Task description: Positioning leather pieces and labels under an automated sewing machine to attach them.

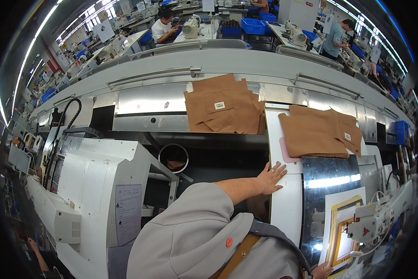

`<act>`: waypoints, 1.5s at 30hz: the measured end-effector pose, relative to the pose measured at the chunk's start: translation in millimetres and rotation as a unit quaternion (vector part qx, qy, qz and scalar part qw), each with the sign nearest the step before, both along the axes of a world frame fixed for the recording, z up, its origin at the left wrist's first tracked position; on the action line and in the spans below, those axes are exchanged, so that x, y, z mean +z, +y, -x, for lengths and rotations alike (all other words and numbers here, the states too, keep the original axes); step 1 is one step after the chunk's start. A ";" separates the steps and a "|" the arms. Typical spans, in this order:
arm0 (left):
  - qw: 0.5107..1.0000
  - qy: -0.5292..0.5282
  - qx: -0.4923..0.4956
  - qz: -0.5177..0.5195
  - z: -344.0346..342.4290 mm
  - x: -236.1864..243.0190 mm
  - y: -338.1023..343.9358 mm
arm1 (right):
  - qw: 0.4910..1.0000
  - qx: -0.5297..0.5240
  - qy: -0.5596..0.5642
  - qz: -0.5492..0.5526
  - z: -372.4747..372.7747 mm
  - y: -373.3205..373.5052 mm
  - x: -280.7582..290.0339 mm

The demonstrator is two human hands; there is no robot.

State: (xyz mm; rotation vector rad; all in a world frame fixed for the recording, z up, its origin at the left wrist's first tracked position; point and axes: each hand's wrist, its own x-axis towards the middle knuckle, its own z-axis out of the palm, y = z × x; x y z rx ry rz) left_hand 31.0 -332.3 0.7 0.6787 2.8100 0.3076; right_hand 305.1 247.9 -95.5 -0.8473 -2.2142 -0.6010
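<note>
My left hand (271, 179) lies flat with spread fingers on the white tabletop (283, 204), close to its edge. Low in the picture, my right hand (321, 270) has its fingers closed at the near corner of a sewing template (332, 242), a flat frame with yellow borders; part of this hand is cut off. The template lies beneath the head of a white sewing machine (369, 228). Beyond my left hand, a stack of brown fabric pieces (311, 132) with a small white label covers part of a pink pad (289, 151).
Another brown fabric pile (225, 104) rests on the metal ledge (148, 104) ahead. A white machine cabinet (92, 176) with a paper sheet (128, 214) stands to the left. A round bin (173, 158) sits below. Farther off, people work among sewing machines and blue crates (253, 26).
</note>
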 end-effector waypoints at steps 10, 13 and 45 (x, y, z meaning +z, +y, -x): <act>1.000 -0.002 -0.001 0.002 1.4 -5.2 0.9 | 0.999 0.015 0.043 -0.003 -6.8 -3.6 -0.1; 1.000 -0.002 -0.005 -0.001 1.8 -5.6 0.1 | 0.999 0.019 0.050 0.001 -6.5 -9.7 5.3; 0.998 0.004 -0.042 -0.040 6.6 -6.6 -10.3 | 0.999 0.035 0.025 0.027 -11.2 2.4 2.5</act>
